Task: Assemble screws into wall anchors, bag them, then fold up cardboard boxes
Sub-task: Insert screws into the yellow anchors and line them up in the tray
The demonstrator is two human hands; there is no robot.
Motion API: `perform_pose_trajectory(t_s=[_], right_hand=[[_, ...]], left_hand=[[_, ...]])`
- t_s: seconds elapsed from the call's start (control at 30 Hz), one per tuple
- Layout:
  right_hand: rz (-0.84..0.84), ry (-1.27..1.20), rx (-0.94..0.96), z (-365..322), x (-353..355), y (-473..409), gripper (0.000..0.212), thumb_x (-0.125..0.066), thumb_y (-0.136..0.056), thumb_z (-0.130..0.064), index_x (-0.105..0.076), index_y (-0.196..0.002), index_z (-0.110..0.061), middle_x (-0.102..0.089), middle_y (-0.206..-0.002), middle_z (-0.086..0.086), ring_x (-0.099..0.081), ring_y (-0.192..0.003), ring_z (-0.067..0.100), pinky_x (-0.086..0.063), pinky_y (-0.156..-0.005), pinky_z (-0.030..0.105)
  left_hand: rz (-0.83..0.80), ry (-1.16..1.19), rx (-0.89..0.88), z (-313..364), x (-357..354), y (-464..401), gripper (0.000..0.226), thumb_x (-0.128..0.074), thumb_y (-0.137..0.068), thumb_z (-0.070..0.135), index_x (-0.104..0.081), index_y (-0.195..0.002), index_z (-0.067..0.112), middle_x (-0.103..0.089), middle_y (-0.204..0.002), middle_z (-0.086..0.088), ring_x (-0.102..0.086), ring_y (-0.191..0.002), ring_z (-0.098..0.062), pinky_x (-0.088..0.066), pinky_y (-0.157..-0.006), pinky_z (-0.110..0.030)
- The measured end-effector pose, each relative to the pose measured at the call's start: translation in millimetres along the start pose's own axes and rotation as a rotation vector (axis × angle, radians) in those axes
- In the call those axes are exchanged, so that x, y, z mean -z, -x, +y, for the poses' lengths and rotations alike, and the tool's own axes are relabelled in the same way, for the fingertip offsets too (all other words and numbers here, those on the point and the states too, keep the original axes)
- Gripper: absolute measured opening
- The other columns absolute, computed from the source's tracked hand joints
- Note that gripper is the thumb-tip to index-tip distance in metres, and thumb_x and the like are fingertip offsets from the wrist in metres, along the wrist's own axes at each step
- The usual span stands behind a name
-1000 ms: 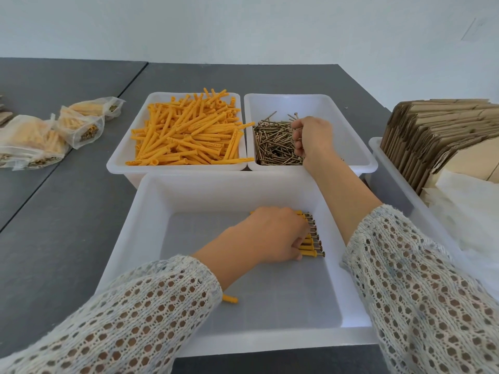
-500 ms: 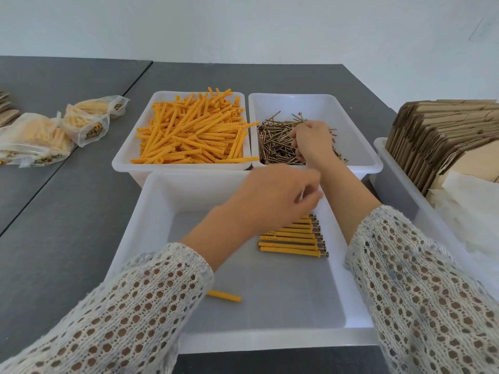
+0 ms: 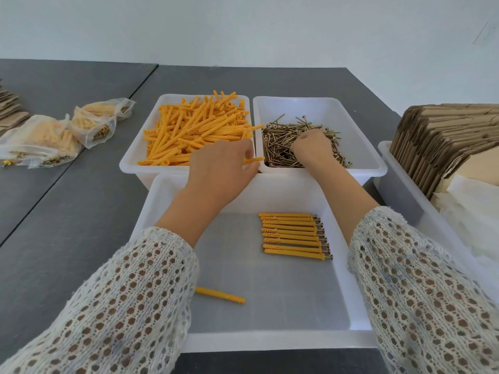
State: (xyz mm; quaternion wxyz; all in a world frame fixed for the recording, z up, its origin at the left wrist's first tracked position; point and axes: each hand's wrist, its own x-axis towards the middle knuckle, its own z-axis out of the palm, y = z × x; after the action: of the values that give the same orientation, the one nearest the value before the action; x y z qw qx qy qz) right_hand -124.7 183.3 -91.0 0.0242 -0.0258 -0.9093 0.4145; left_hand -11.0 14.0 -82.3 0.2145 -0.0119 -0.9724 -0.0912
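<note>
My left hand (image 3: pixel 224 168) reaches over the front right corner of the white bin of orange wall anchors (image 3: pixel 194 130). Its fingertips curl onto the end of one anchor (image 3: pixel 255 160) lying at the rim. My right hand (image 3: pixel 310 147) is down in the neighbouring white bin of brass screws (image 3: pixel 280 147), fingers curled into the pile and gripping some. In the large front bin (image 3: pixel 167 201) lies a neat row of several anchors with screws in them (image 3: pixel 294 236). A single bare anchor (image 3: pixel 220 295) lies apart from the row, near my left sleeve.
Filled clear bags of anchors (image 3: pixel 40 141) lie on the grey table at the left. At the right, flat cardboard boxes (image 3: pixel 442 147) stand stacked in a long white bin (image 3: pixel 399 184). White plastic bags (image 3: pixel 472 211) lie in front of them.
My left hand left the row of assembled anchors in the front bin and moved up to the anchor bin. My right hand stayed in the screw bin, shifting slightly.
</note>
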Motion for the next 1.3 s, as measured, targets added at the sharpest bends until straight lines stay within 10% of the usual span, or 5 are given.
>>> perform_pose_trajectory(t_s=[0.47,0.83,1.3], right_hand=[[-0.258,0.58,-0.055,-12,-2,10,0.014,-0.042,-0.09,-0.015,-0.053,-0.096,-0.008,-0.055,-0.099,0.011,-0.053,-0.095,0.031,-0.046,-0.099,0.046],[-0.18,0.568,-0.017,-10,0,13,0.015,-0.046,-0.087,-0.014,-0.044,-0.072,-0.012,-0.051,-0.078,0.005,-0.053,-0.082,0.027,-0.047,-0.079,0.037],[0.147,0.439,0.101,-6,1,18,0.006,-0.049,-0.086,-0.007,-0.046,-0.088,-0.012,-0.053,-0.088,0.006,-0.052,-0.08,0.026,-0.041,-0.067,0.034]], left_hand=[[0.407,0.354,-0.004,6,15,1,0.01,-0.055,-0.096,0.02,-0.047,-0.093,0.023,-0.061,-0.072,0.004,-0.053,-0.054,-0.013,-0.047,-0.047,-0.038],[0.219,0.462,-0.008,1,-3,-5,0.029,-0.044,-0.102,0.009,-0.061,-0.124,0.014,-0.07,-0.099,0.001,-0.064,-0.088,-0.015,-0.054,-0.078,-0.04],[0.175,0.285,0.039,5,-3,0,0.016,-0.035,-0.106,0.021,-0.048,-0.105,0.012,-0.044,-0.07,0.009,-0.044,-0.059,-0.012,-0.026,-0.049,-0.03]])
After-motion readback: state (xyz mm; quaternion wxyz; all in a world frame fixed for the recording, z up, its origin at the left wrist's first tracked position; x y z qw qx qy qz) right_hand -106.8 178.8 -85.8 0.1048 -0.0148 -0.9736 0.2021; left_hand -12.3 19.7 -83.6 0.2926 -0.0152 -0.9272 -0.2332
